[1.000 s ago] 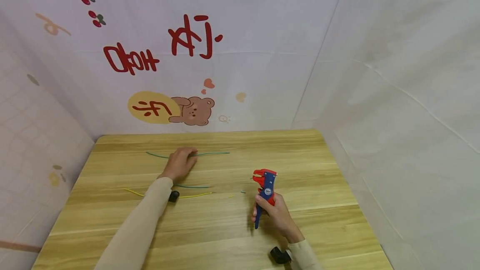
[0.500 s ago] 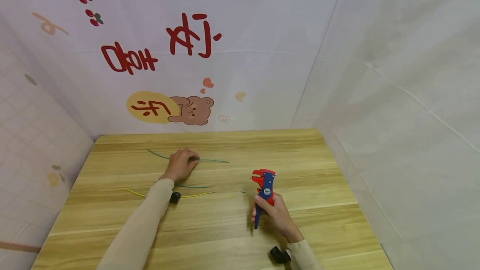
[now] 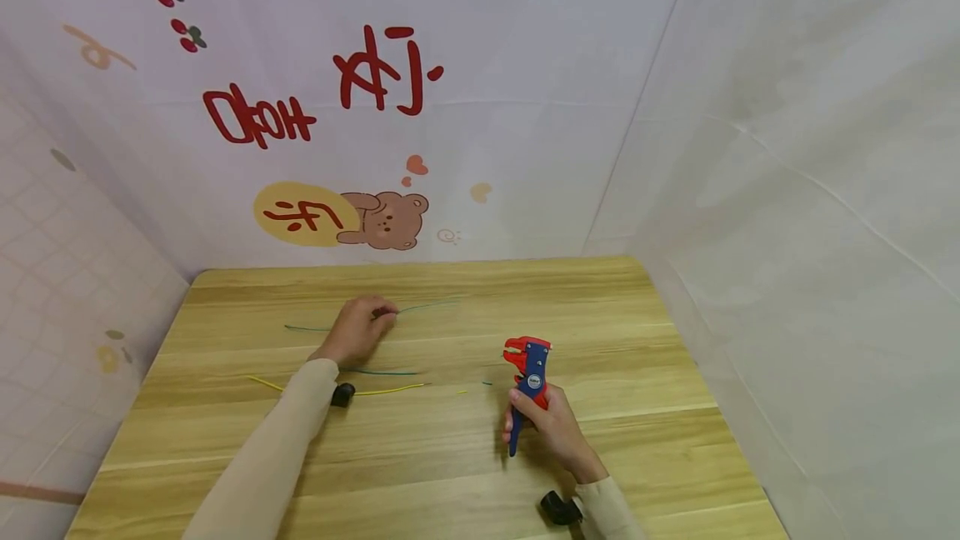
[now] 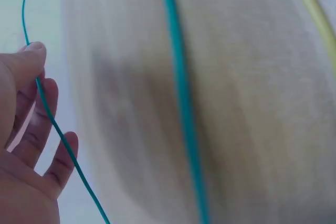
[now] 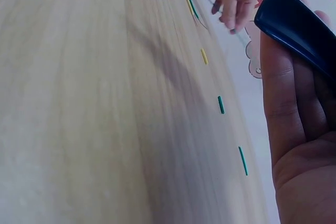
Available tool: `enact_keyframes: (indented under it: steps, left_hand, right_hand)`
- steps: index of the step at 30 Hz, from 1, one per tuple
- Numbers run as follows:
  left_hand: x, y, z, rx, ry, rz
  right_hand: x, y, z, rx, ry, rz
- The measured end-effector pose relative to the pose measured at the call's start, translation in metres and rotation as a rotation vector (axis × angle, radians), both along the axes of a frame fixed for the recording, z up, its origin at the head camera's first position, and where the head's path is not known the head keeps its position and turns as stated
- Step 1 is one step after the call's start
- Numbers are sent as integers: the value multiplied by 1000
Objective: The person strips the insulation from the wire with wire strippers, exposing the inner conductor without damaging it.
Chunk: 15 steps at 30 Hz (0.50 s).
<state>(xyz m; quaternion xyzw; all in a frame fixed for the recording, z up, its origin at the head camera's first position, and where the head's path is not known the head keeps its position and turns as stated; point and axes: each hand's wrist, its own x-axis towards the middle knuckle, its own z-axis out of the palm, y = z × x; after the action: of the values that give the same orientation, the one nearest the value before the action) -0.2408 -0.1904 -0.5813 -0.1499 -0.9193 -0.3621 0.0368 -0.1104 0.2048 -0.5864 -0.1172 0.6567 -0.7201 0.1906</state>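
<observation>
My left hand (image 3: 360, 329) pinches a thin green wire (image 4: 72, 153) between thumb and fingertips, over the far left of the table. Both wire ends stick out past the hand, the right end (image 3: 427, 304) higher in the head view. Below this hand lie a second green wire (image 3: 386, 372) and a yellow wire (image 3: 390, 391). My right hand (image 3: 551, 426) grips a red and blue wire stripper (image 3: 536, 369), its red jaws pointing left. In the right wrist view only its dark handle (image 5: 294, 30) shows, along the palm.
Short scraps lie on the wooden table (image 3: 420, 465) between the hands: a yellow piece (image 5: 205, 56), a green piece (image 5: 221, 105) and a thinner green piece (image 5: 242, 161). A printed white cloth wall (image 3: 510, 148) stands behind the table.
The held green wire has turned in my left fingers: its left end sank and its right end dipped, then rose. My right hand with the wire stripper has barely moved.
</observation>
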Motion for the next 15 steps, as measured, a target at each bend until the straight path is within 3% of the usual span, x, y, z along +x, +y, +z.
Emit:
enact_keyframes:
  steps: [9, 15]
  left_hand:
    - [12, 5, 41, 88, 116, -39]
    - [28, 11, 62, 120, 171, -64]
  right_hand:
    - [0, -2, 2, -1, 0, 16]
    - [-3, -3, 5, -5, 7, 17]
